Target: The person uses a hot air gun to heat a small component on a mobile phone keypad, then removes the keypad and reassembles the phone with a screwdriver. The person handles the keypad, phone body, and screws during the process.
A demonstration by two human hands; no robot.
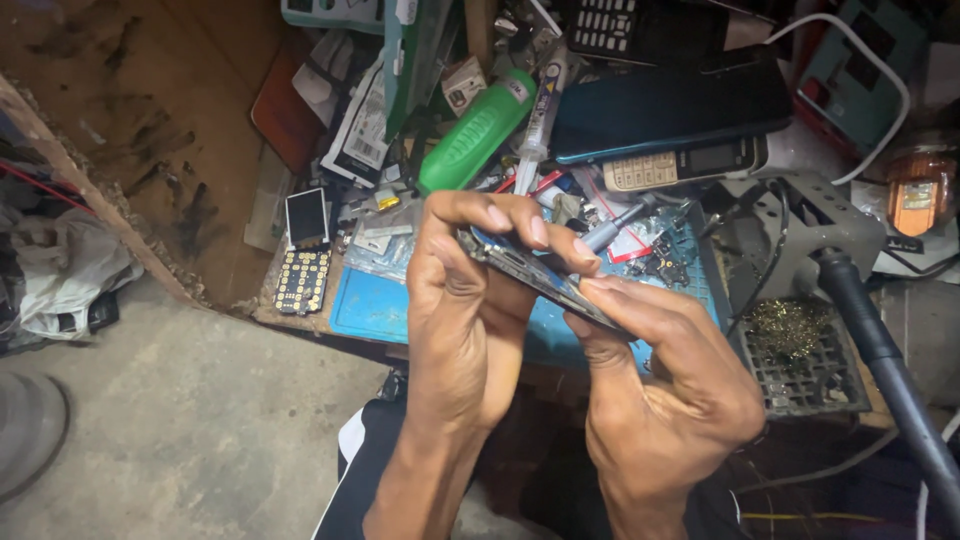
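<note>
both grips clamp one thin phone (545, 282), held edge-on above the blue mat (375, 305): left hand (465, 300) pinches its upper end, right hand (665, 385) its lower end. casing looks shut, no gap visible. left: keypad board (303, 278). behind: green bottle (478, 130), syringe (540, 110), stacked phones (680, 110). right: metal grate (805, 360), crowding the counter (290, 318).

a thin, flat phone (540, 283) with a dark body and a blue edge is seen edge-on, tilted from 10 o'clock down to 4 o'clock. it is held in the air at the centre of the view, above the bench.
</note>
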